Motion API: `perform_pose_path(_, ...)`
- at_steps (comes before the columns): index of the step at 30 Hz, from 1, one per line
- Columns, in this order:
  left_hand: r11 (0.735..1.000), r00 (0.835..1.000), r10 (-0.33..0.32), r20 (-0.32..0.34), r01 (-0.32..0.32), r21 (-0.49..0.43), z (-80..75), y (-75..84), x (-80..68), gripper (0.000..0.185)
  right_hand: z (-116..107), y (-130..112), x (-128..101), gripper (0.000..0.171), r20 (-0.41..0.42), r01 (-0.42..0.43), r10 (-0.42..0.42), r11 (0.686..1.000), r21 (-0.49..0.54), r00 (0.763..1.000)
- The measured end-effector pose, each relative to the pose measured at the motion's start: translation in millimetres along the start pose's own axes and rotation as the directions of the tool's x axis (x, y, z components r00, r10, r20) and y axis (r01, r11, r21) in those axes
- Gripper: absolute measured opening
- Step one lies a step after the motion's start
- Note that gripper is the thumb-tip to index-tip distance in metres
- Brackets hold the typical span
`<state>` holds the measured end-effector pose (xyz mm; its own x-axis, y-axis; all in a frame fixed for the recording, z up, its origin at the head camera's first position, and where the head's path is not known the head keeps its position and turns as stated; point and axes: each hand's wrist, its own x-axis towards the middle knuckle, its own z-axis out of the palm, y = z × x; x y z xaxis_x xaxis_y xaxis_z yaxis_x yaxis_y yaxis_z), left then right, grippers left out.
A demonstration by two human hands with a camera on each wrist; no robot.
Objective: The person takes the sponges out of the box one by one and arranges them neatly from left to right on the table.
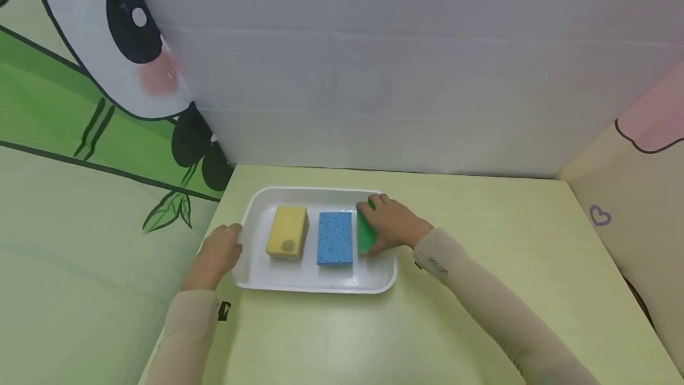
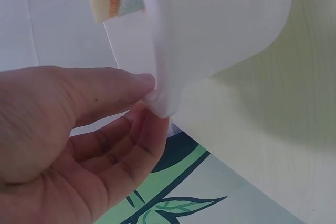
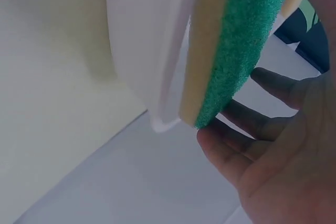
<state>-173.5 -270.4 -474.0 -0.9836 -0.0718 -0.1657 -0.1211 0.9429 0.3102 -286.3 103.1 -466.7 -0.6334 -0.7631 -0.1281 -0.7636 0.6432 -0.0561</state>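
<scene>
A white tray (image 1: pixel 251 275) lies on the pale green table and holds three sponges side by side: a yellow sponge (image 1: pixel 287 232), a blue sponge (image 1: pixel 335 237) and a green sponge (image 1: pixel 364 235). My right hand (image 1: pixel 376 227) grips the green sponge at the tray's right end, fingers over its far end and thumb at its near end. The right wrist view shows the green sponge (image 3: pixel 236 40) with a cream backing, standing on edge against the tray's rim (image 3: pixel 157 51), my fingers (image 3: pixel 236 145) beside it. My left hand (image 2: pixel 144 95) pinches the tray's left rim (image 2: pixel 163 93) between thumb and fingers.
The table (image 1: pixel 481 242) is boxed in by a grey back wall (image 1: pixel 401 76), a panda-and-bamboo panel (image 1: pixel 80 135) on the left and a cream panel (image 1: pixel 630 207) on the right. The tray sits at the table's back left.
</scene>
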Motion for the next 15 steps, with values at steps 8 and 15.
perform_pose_path(8,1.000,1.000,0.020,0.003,-0.020,-0.022,-2.8,-0.7,1.1,0.043,-24.4,20.1,-18.4,0.108,0.001,-0.004,0.004,0.996,0.093,1.000)
perform_pose_path(15,0.999,0.999,0.043,-0.008,-0.043,-0.015,-3.1,-5.5,-4.6,0.041,-31.0,37.9,-37.4,0.107,-0.005,-0.021,0.023,0.983,0.180,1.000)
